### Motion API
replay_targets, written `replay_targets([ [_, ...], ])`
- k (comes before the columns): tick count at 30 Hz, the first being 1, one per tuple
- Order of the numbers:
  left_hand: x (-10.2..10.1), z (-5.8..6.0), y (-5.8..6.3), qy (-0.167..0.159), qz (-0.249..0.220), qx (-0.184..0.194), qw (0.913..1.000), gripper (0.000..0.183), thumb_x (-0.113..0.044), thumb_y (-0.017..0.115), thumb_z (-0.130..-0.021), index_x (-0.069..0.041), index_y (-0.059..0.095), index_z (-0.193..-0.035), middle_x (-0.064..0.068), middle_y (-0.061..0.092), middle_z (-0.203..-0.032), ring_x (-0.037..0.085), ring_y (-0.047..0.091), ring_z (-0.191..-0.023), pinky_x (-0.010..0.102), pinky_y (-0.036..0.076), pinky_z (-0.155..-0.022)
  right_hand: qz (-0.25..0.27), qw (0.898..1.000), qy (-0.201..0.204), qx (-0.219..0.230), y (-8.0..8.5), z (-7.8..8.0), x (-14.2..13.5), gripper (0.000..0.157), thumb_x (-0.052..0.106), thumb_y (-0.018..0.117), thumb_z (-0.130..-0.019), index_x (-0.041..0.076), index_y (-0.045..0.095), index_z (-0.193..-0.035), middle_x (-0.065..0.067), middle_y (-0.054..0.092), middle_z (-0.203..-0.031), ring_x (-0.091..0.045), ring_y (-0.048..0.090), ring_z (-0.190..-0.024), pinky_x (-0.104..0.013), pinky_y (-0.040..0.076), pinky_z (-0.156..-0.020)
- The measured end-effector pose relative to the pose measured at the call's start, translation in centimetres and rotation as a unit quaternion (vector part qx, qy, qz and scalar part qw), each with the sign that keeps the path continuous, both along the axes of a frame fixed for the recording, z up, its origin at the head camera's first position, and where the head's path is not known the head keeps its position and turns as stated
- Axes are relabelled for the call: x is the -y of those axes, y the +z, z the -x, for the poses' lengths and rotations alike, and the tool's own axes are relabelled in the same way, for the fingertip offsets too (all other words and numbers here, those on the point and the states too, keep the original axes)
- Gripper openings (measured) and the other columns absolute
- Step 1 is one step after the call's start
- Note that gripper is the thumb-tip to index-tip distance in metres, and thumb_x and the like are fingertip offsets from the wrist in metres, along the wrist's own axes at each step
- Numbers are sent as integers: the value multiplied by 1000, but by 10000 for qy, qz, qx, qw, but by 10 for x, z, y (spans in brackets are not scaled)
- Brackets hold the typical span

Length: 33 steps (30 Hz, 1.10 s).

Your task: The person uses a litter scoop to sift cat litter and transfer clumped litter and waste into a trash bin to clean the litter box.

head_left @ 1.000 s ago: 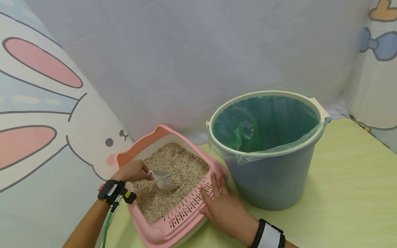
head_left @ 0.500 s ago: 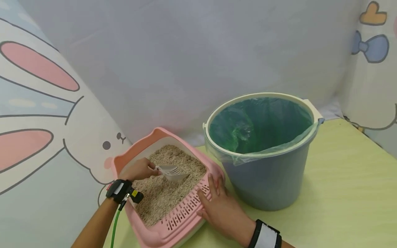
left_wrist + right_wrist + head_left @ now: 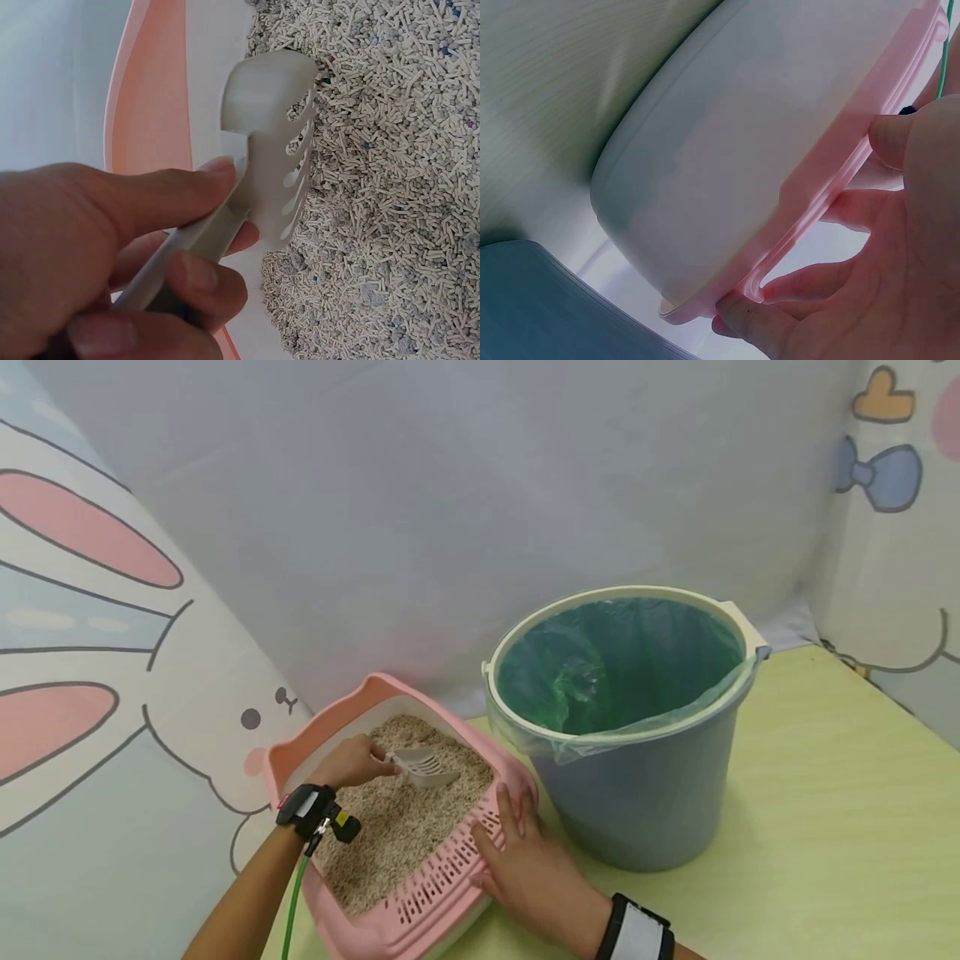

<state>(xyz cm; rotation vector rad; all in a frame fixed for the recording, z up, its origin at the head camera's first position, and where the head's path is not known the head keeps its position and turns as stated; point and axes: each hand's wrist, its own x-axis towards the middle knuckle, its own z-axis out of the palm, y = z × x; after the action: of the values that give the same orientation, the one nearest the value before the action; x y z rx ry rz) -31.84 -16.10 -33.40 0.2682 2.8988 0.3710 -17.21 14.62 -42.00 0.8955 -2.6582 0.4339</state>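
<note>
My left hand [image 3: 355,762] grips the handle of a pale grey slotted litter scoop [image 3: 426,768]. In the left wrist view the thumb lies along the handle and the fingers curl round it. The scoop [image 3: 270,112] stands over the pellet litter [image 3: 390,843]; I cannot tell whether it touches it. Litter shows through the slots, and no clump is visible in the scoop. A pink-rimmed litter box [image 3: 360,935] holds the litter. My right hand [image 3: 536,877] rests with spread fingers on its slotted rim; the right wrist view shows the fingertips touching the pink edge [image 3: 817,180].
A grey-blue bucket [image 3: 637,802] with a cream rim and a green plastic liner [image 3: 660,652] stands just right of the litter box. Both are on a yellow-green table [image 3: 825,827]. Curtains with rabbit drawings [image 3: 217,727] close off the back and sides.
My left hand has moved the scoop farther back and to the right across the litter. The right hand stays on the rim. The whole head view has shifted slightly.
</note>
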Motion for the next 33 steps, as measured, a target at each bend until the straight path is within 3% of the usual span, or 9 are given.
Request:
replay_targets([
  [7, 6, 6, -7, 113, -225, -117, 9996, 53, -35, 74, -99, -23, 43, -57, -9, 21, -57, 11, 18, -52, 28, 21, -55, -18, 9998, 30, -193, 0, -3, 3, 57, 53, 62, -102, 18, 61, -147, -40, 40, -157, -63, 52, -134, -40, 65, -81],
  [13, 8, 9, -9, 237, -321, -282, 9988, 42, -38, 74, -98, -20, 62, -62, -8, 21, -57, 10, 18, -53, 28, 22, -55, -17, 9995, 55, -300, 2, -4, 4, 57, 54, 62, -102, 17, 62, -146, -40, 42, -156, -62, 53, -133, -40, 65, -80],
  [15, 8, 8, -7, 281, -359, -334, 9984, 42, -38, 74, -99, -17, 64, -64, -4, 35, -58, 10, 19, -54, 28, 23, -55, 7, 9998, 66, -180, 2, -3, 4, 58, 54, 62, -102, 16, 61, -147, -40, 40, -157, -63, 51, -135, -40, 65, -78],
  [17, 8, 6, -6, 277, -377, -432, 9980, 39, -38, 73, -99, -11, 71, -71, 5, 62, -71, 6, 30, -56, 27, 30, -57, 34, 10000, 54, -68, 2, -2, 3, 58, 53, 62, -102, 16, 60, -147, -41, 39, -158, -64, 49, -136, -40, 65, -80],
  [18, 8, 5, -6, 306, -435, -461, 9975, 38, -38, 73, -99, -10, 74, -74, 13, 72, -87, 9, 35, -54, 28, 33, -58, 34, 10000, 43, -21, 2, -2, 3, 58, 53, 61, -103, 16, 60, -148, -41, 38, -158, -64, 48, -137, -40, 65, -81],
  [19, 9, 5, -6, 338, -470, -475, 9972, 39, -38, 73, -99, -7, 75, -77, 18, 76, -107, 11, 38, -57, 30, 36, -60, 45, 10000, 37, 4, 2, -2, 2, 58, 52, 62, -103, 16, 60, -148, -41, 37, -158, -65, 47, -137, -41, 65, -82],
  [21, 10, 3, -9, 409, -515, -568, 9962, 36, -39, 74, -99, -6, 81, -88, 22, 69, -138, 14, 58, -69, 33, 49, -68, 36, 10000, 18, -36, 2, -1, 2, 58, 52, 62, -102, 16, 60, -148, -41, 38, -158, -65, 47, -137, -41, 64, -84],
  [27, 20, -1, -21, 497, -816, -645, 9933, 37, -39, 74, -99, -7, 81, -116, 25, 66, -141, 39, 72, -110, 49, 60, -89, -1, 10000, 59, -42, 0, -1, 1, 57, 51, 64, -102, 16, 61, -147, -41, 40, -157, -64, 49, -136, -38, 65, -74],
  [33, 26, -6, -21, 733, -1184, -680, 9879, 45, -40, 72, -100, -5, 74, -129, 26, 58, -151, 43, 69, -120, 49, 60, -92, -36, 9999, 42, -84, -2, 0, 0, 58, 51, 64, -101, 16, 61, -147, -41, 40, -156, -64, 50, -135, -38, 65, -75],
])
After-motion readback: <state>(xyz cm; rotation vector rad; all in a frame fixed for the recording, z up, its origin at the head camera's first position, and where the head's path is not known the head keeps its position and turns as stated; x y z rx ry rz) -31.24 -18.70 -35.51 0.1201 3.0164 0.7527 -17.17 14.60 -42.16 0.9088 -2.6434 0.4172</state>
